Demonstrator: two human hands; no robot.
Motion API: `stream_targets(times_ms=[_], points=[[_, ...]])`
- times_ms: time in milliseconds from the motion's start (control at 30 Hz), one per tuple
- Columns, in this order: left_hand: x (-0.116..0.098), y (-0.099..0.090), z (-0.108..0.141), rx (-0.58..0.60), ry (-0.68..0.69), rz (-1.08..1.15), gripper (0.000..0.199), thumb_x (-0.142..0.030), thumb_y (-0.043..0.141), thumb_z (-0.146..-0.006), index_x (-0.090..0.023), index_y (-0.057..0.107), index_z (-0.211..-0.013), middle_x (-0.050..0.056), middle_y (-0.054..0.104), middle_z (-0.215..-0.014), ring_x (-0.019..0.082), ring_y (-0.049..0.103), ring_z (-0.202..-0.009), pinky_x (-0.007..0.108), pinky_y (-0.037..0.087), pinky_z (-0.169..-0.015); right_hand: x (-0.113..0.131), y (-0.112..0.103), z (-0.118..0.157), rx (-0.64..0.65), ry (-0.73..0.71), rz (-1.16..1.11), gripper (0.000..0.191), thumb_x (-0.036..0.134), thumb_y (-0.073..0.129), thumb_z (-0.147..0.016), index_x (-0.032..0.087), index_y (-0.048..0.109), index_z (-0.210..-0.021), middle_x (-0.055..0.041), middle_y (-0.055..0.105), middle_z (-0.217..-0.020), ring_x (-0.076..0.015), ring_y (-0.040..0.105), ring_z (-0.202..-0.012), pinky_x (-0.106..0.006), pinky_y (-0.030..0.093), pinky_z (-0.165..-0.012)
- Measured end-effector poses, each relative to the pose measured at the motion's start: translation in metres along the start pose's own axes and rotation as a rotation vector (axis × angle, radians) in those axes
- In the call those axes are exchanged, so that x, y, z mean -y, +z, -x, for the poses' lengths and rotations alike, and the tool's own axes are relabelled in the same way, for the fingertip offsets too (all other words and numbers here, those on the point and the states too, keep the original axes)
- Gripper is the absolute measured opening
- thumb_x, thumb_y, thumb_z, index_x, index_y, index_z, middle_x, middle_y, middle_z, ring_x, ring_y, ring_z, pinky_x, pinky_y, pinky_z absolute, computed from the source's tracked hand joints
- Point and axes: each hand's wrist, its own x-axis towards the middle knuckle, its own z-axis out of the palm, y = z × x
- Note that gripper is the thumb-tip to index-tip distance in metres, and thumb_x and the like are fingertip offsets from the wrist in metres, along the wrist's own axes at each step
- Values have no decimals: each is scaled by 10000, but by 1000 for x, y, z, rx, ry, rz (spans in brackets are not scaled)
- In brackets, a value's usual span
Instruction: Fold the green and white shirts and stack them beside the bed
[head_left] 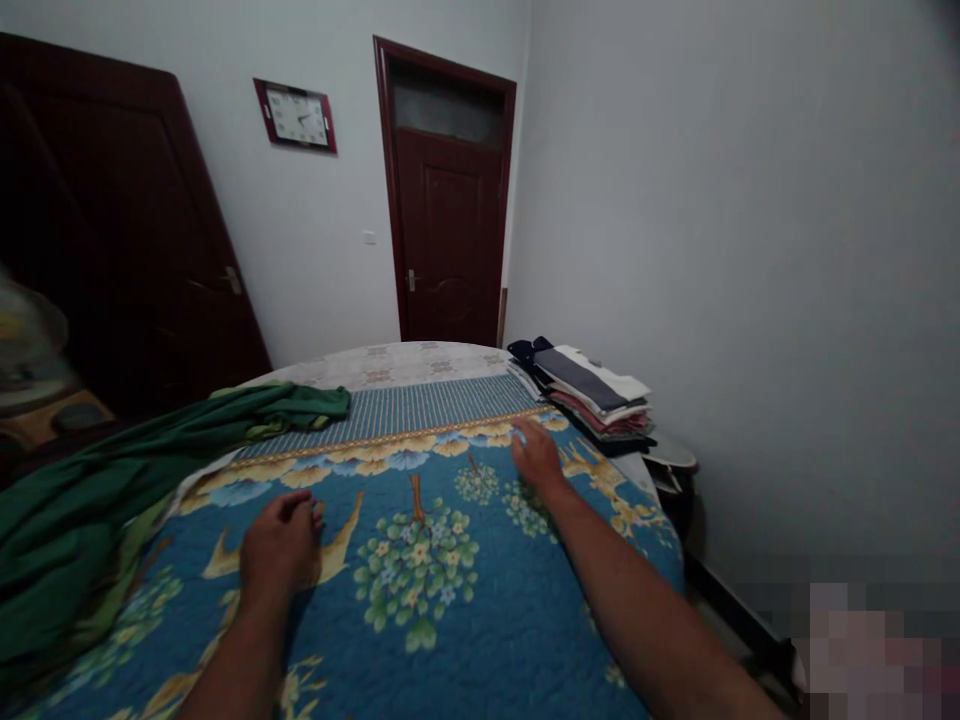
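A blue quilted cloth [517,590] printed with trees and flowers covers much of a round table. Over its left part is my left hand [279,540], fingers curled in, and what they may hold is too small to make out. My right hand [536,458] is farther forward on the right, near the cloth's floral border, with its fingers partly bent and apart and nothing visible in them. Beyond it, to the right, stands a stack of folded clothes [600,395]. Dark green fabric [97,500] lies bunched along the left side.
A patterned pale tablecloth [397,362] shows at the table's far edge. Behind are a closed door [454,230], a wall clock [297,116] and a dark door panel [112,220] at left. A stool-like object [670,455] is beside the table at right.
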Motion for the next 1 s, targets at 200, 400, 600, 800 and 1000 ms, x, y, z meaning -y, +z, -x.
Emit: stream_targets(times_ms=[200,400,600,800,1000], points=[[-4,-1,1,153,60,-181,285,-401,568,-863,-240,739,-1025,107,827,-954,335,783,-916,477,570,-892,-80,-66,-16,-379,295,291,591,258,548,-915,123,589,-1489,-243,516,-1581,-384,418,-1501,-586,339,-1245],[0,3,-3,137,93,-209,314,-417,577,-853,-239,751,-1046,121,826,-1006,329,769,-924,445,550,-854,-113,-87,-21,-239,442,502,595,335,586,-950,159,584,-1518,-242,547,-1560,-411,479,-1433,-626,364,-1167],[8,6,-6,164,117,-215,350,-412,575,-862,-219,751,-1094,137,828,-1032,332,766,-964,440,553,-868,-124,-103,-37,-141,447,615,370,346,541,-1018,170,766,-1253,-218,721,-1271,-375,609,-1234,-563,423,-1071],[7,8,-5,157,135,-201,373,-435,579,-841,-219,758,-1086,132,834,-1050,320,775,-951,396,571,-822,-111,-120,-57,-110,352,633,395,408,527,-1048,90,756,-1100,-258,731,-1146,-358,640,-1151,-469,430,-1035],[5,7,-2,156,180,-135,319,-424,586,-848,-231,752,-1040,110,831,-997,297,763,-905,405,569,-857,-38,-125,-82,-268,273,252,395,401,442,-1063,119,681,-1203,-200,738,-1108,-308,655,-1034,-381,440,-918]])
